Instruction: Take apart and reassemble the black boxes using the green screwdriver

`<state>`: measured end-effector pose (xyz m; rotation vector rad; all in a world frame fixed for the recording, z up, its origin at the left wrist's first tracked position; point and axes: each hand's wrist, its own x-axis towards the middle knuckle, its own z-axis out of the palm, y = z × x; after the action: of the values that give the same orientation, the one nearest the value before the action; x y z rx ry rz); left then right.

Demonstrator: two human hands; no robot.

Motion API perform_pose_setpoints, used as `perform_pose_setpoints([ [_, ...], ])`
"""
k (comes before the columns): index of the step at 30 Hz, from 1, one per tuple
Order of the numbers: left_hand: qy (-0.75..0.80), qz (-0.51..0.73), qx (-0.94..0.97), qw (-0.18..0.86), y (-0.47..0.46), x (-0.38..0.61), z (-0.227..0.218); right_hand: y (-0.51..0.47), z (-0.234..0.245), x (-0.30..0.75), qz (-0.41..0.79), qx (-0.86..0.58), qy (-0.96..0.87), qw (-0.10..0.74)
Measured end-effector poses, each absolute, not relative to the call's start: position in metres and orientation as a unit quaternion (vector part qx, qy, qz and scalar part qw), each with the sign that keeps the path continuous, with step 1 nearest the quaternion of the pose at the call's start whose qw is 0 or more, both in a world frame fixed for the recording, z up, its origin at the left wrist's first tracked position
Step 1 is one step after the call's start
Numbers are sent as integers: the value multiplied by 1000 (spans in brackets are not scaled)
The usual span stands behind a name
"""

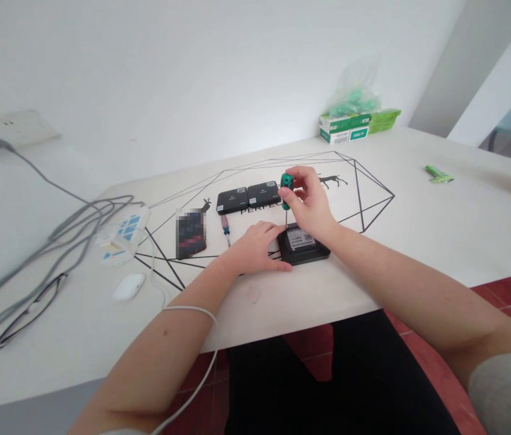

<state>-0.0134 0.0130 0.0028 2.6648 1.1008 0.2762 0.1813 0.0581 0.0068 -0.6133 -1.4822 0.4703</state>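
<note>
- Head view: my right hand (pixel 308 204) is closed tight around one green screwdriver (pixel 286 184). It stands up on the near black box (pixel 304 246).
- My left hand (pixel 255 248) lies open and touches that box.
- I count three black boxes: this one, and behind it the left far box (pixel 232 200) and the right far box (pixel 263 194), touching.
- I count two screwdrivers. The small screwdriver (pixel 225 228) lies by my left hand.

Green screwdriver handle (pixel 286 180), black device (pixel 303 244), white table (pixel 418 229) with black line pattern.

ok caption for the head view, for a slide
Right hand holds a green screwdriver upright on a black box, left hand against it.
</note>
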Motion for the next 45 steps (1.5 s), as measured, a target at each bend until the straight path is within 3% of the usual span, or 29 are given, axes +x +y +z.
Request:
perform_pose_setpoints([
  [45, 386, 91, 909, 131, 16, -13, 4, 57, 5, 184, 151, -282, -642, 696],
])
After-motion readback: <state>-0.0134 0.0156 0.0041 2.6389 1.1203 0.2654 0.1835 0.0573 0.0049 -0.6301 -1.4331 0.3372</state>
